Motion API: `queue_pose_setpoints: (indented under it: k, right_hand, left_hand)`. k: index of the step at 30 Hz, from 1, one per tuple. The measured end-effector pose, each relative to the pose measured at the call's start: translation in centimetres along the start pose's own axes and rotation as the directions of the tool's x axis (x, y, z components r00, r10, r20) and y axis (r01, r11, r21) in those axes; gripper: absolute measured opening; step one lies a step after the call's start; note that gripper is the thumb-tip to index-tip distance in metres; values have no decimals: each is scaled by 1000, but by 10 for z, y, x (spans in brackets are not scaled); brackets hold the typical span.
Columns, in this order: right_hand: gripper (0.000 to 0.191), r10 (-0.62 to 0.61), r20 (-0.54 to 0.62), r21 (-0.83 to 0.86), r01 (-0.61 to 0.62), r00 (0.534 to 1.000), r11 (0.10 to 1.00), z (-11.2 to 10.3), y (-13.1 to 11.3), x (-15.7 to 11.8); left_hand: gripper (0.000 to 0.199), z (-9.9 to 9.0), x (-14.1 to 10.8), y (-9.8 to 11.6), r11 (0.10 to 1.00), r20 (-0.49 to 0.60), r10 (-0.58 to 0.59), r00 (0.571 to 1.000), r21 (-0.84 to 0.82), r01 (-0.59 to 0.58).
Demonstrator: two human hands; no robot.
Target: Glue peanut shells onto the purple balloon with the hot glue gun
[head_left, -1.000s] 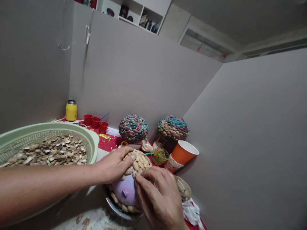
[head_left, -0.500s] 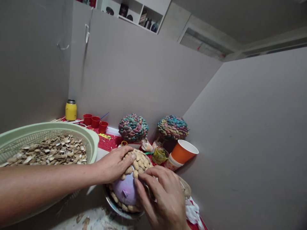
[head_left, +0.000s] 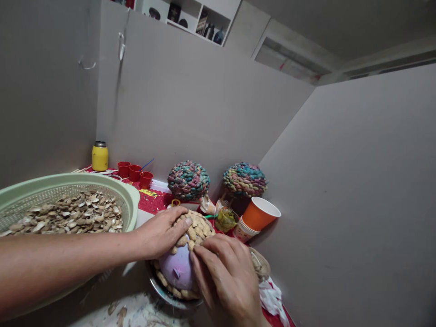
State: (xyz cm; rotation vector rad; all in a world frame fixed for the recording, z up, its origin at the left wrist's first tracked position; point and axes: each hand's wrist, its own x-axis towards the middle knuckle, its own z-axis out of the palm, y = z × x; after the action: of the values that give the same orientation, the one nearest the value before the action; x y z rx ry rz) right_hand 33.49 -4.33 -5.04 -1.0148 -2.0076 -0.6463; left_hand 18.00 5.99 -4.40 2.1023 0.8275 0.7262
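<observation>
A purple balloon (head_left: pixel 177 268), partly covered with peanut shells (head_left: pixel 197 227), sits in a metal bowl (head_left: pixel 163 294). My left hand (head_left: pixel 165 231) lies over the upper left of the shell layer, fingers spread and pressing on it. At the right side of the balloon is my right hand (head_left: pixel 226 272), its thumb and fingertips pinched at a shell on the edge of the layer. The balloon's tied knot faces me. Part of the balloon's right side is hidden behind my right hand.
A green basket (head_left: pixel 134 200) of shell halves stands at the left. Behind are two multicoloured shell-covered balls (head_left: pixel 189 180), red cups (head_left: pixel 135 173), a yellow jar (head_left: pixel 100 156) and an orange paper cup (head_left: pixel 257 216). White tissue (head_left: pixel 271 297) lies at the right.
My right hand has shifted very slightly against the shells. The whole view has moved a little; my left hand keeps its place on the shell layer.
</observation>
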Motion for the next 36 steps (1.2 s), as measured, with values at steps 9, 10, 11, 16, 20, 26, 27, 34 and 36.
queue_pose_setpoints:
  k: [9, 10, 11, 16, 20, 26, 27, 34, 36]
  right_hand:
    - [14, 64, 58, 111, -70, 996, 991, -10, 1, 6]
    - [15, 79, 60, 126, -86, 995, 988, -11, 2, 6]
    - [16, 88, 56, 133, -95, 995, 987, -13, 3, 5]
    - [14, 113, 54, 150, -120, 992, 981, -22, 11, 3]
    - [16, 137, 68, 155, -146, 988, 977, -35, 18, 6]
    - [24, 187, 153, -6, -188, 970, 982, -60, 37, -7]
    - [27, 207, 178, -34, -204, 962, 978, -64, 41, -14]
    - [16, 303, 504, -138, -271, 809, 953, -70, 58, -87]
    - [19, 304, 563, -132, -280, 769, 951, -68, 57, -102]
  left_hand:
    - [50, -4, -2, 3, 1000, -5, -5, 1000, -29, 4]
    - [50, -5, -3, 4, 999, 2, -10, 1000, -32, 10]
    - [50, -6, -3, 5, 999, 7, -15, 1000, -33, 15]
    - [56, -11, -2, 7, 999, 24, -38, 999, -9, 38]
    - [61, -16, -1, 6, 999, 47, -38, 998, -12, 39]
    - [74, -31, -6, 12, 987, -22, -159, 987, -5, 159]
    - [74, -35, -9, 15, 985, -50, -172, 984, -15, 171]
    - [67, -72, -39, 25, 976, -239, -212, 947, -103, 193]
    - [62, -84, -50, 25, 974, -276, -203, 939, -158, 164]
